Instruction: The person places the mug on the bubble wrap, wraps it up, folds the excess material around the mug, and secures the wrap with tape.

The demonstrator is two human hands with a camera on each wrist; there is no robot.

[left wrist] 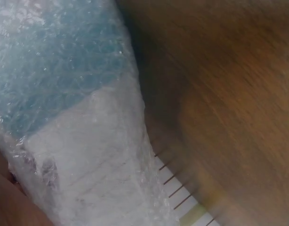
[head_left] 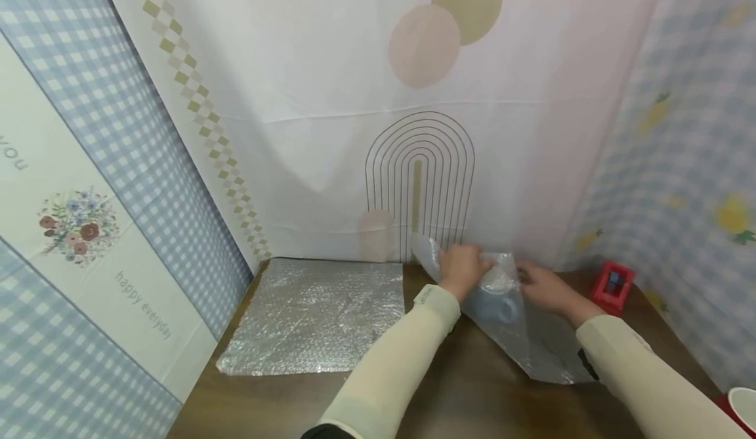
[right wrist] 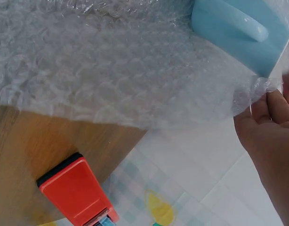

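Note:
A light blue mug lies inside a sheet of clear bubble wrap on the right half of the table. Its handle shows in the right wrist view. My left hand grips the wrap at the mug's far left side; only a sliver of this hand appears in the left wrist view. The right hand pinches the wrap's edge beside the mug's rim, its fingers curled in the right wrist view. Between the hands the wrap rises over the mug, which looks blurred through the bubbles.
Another bubble wrap sheet lies flat on the left of the wooden table. A red tape dispenser stands at the back right. A white cup peeks in at the lower right. Patterned cloth hangs behind the table.

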